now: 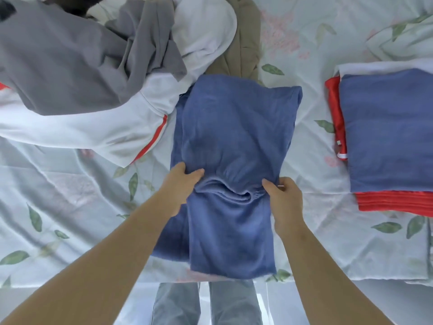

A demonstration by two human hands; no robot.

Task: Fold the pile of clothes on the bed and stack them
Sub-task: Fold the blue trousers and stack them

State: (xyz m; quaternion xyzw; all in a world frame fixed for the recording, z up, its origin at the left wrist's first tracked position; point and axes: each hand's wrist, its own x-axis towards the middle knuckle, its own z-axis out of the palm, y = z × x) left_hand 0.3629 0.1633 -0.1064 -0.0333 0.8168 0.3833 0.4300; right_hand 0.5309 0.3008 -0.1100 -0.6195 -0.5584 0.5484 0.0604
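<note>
A blue garment [234,127] lies lengthwise in the middle of the bed, its near end reaching the bed's front edge. My left hand [181,181] pinches its left side at a bunched fold across the middle. My right hand [283,195] grips the same fold on the right side. At the back left lies the unfolded pile: a grey garment [70,64], a white one with a red stripe [117,127], and a tan one [243,41]. On the right sits a folded stack with a blue piece [389,130] on top of red clothes [393,202].
The bed is covered by a pale sheet with green leaves and pink flowers [58,207]. Its front edge runs just below the blue garment. My legs in grey trousers [206,303] stand against the bed.
</note>
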